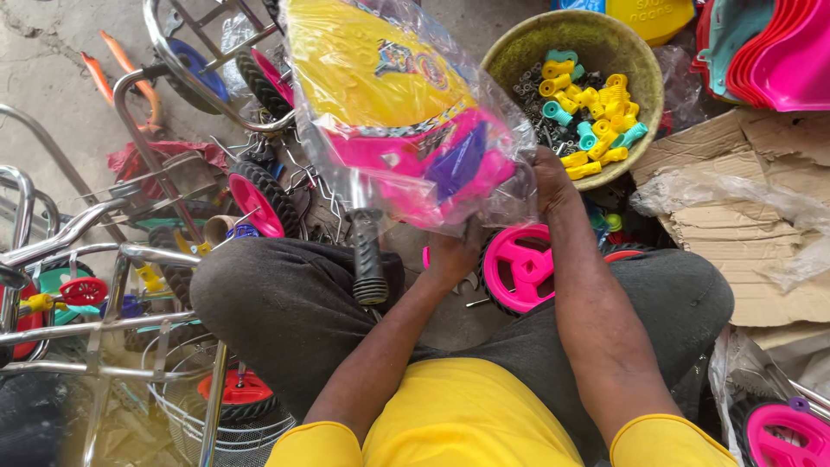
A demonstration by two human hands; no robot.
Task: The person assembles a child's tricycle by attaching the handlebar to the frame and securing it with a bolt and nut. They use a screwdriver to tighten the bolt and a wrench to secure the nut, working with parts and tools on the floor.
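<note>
Hands meet at the lower edge of a yellow and pink plastic toy body (393,104) that is wrapped in a clear plastic bag (510,186), and this wrapped part serves as the landmark for everything else in the head view. Under its bottom edge the left hand (451,255) is closed on the bag and the pink plastic, apparently taking the weight from below, while at its lower right corner the right hand (546,177) pinches the loose film, which seems to keep the wrapping taut and the part tilted up towards the person. Just below the part, a black ribbed handlebar grip (369,258) on a metal stem rests across the person's grey-trousered knee. Below and to the right, between the knees, lies a pink wheel (519,268). To the right of the part, within easy reach, sits a round bowl (644,73) of yellow and teal plastic caps mixed with dark screws. To the left of the part stand chrome tricycle frames (130,259) and black-tyred pink wheels. Far right, flattened cardboard (752,251) covers the ground.
</note>
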